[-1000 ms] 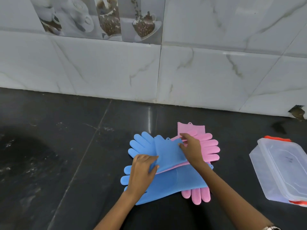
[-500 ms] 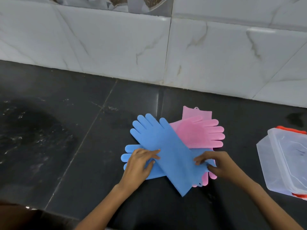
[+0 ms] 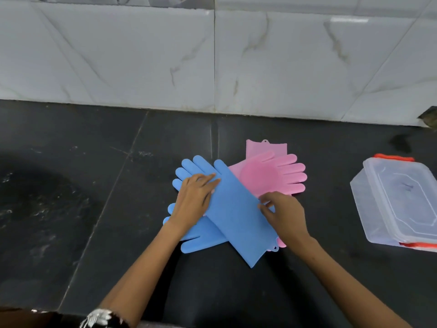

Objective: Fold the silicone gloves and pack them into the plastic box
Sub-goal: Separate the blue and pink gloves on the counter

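On the blue glove (image 3: 236, 216) — left hand (image 3: 196, 202) flat, right hand (image 3: 283, 214) grip pinching its edge.

The plastic box (image 3: 399, 204) is cut off at the right edge.

You are viewing an evenly lit, moderately bright scene. Diffuse light falls from above; note the bright glare patch on the wall tiles (image 3: 349, 19) at upper right and the thin vertical streak reflected on the dark countertop (image 3: 211, 143). Soft shadows lie beneath both forearms toward the near edge. Expect wide-angle distortion: the tile joints bow and lean near the borders. Focus is slightly soft overall, with compression smearing on the counter's speckled left area.
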{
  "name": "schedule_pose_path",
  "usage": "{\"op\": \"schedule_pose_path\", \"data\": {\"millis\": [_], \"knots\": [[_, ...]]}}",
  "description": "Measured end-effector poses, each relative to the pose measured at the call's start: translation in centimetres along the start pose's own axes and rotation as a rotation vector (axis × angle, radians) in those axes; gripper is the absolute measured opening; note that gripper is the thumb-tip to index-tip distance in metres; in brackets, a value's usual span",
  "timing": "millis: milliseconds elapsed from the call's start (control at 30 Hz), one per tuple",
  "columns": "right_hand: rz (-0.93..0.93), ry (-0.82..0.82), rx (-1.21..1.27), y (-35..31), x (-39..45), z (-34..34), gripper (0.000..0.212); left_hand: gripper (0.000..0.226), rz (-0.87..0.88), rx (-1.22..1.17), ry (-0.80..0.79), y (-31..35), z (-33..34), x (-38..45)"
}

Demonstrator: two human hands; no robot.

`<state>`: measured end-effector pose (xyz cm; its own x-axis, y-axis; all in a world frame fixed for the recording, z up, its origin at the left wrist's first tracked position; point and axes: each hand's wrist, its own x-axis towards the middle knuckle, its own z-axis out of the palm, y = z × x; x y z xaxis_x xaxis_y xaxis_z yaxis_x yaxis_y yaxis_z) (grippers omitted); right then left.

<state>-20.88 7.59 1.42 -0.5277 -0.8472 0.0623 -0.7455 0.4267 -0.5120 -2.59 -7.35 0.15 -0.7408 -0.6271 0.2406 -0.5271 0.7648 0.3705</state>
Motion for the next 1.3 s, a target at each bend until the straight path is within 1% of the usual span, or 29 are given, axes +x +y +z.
{"op": "schedule_pose_path", "data": {"millis": [100,200,267,400,467,600,733,833,933,1033,1100,1200,1267,1300], "knots": [[0.06,0.004,0.001,0.0,0.0,0.2,0.014,0.045,0.107,0.098,-0.084,-0.4,0.7,2.9],[0.083,-0.017,0.023,0.2,-0.1,0.1,0.016,0.049,0.162,0.137,-0.117,-0.7,1.3,4.6],[0.079,-0.022,0.027,0.3,-0.2,0.1,0.015,0.045,0.208,0.154,-0.113,-0.8,1.5,5.3],[0.077,0.002,0.043,0.4,-0.4,0.2,0.013,0.026,0.277,0.206,-0.136,-0.8,1.5,6.7],[0.07,0.02,0.05,0.5,-0.7,0.1,0.012,0.021,0.305,0.247,-0.136,-0.6,1.3,7.2],[0.055,0.037,0.078,1.1,-1.3,-0.5,0.009,0.02,0.324,0.201,-0.099,-0.2,1.1,7.9],[0.048,0.024,0.078,1.8,-1.8,-0.6,0.011,0.033,0.364,0.232,-0.264,-0.2,1.4,8.1],[0.038,0.024,0.081,1.6,-1.8,-0.4,0.012,0.029,0.371,0.292,-0.288,0.0,1.6,8.4],[0.026,0.024,0.091,1.6,-1.9,-0.6,0.012,0.023,0.36,0.286,-0.208,0.7,1.4,8.5],[0.023,0.091,0.143,2.2,-2.8,-1.7,0.01,0.022,0.37,0.246,-0.052,2.2,1.1,8.8],[0.038,0.144,0.16,3.0,-3.7,-2.7,0.01,0.024,0.459,0.226,0.058,4.2,1.1,9.4],[0.131,0.225,0.172,5.2,-5.3,-4.4,0.011,0.023,0.615,0.174,0.217,8.8,1.8,11.1],[0.199,0.289,0.12,6.8,-6.2,-5.4,0.012,0.021,0.663,0.081,0.285,12.0,2.9,12.1],[0.228,0.317,0.078,7.5,-6.6,-5.7,0.014,0.022,0.678,0.033,0.294,13.5,3.5,12.3]]}}
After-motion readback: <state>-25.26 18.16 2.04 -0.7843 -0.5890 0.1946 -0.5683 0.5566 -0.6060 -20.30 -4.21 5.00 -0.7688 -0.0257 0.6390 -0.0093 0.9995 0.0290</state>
